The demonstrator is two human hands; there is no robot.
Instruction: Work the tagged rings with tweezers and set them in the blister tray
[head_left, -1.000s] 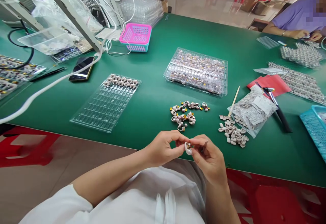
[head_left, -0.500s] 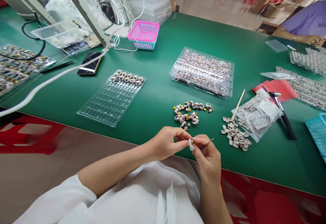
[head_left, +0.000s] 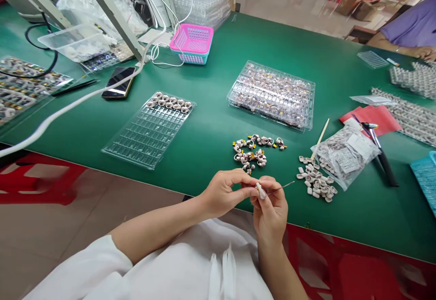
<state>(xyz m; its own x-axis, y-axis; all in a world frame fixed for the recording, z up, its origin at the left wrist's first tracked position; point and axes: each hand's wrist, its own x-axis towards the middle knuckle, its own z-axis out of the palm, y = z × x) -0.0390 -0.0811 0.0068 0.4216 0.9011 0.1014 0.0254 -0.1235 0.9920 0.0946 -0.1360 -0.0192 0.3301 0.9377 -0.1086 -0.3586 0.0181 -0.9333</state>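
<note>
My left hand [head_left: 223,193] and my right hand [head_left: 270,207] meet over the near edge of the green table [head_left: 204,122], both pinched on one small white part [head_left: 260,192]. A thin metal tool [head_left: 281,187] sticks out to the right from my right fingers. Just beyond my hands lies a cluster of small ring parts with yellow tabs [head_left: 254,151]. A heap of small white caps [head_left: 316,184] lies to the right of my hands, beside a clear bag of parts [head_left: 344,154].
A clear tray [head_left: 150,129] with one filled row lies to the left, a full stacked tray [head_left: 272,94] further back. Phone [head_left: 118,82], pink basket [head_left: 192,43], wooden stick [head_left: 319,138], red paper [head_left: 374,116] and black tool [head_left: 381,154] lie around. Another person [head_left: 408,32] works far right.
My hands have stayed together on the small white part, turning it slightly. The thin tool now points out to the right. The view has shifted a little.
</note>
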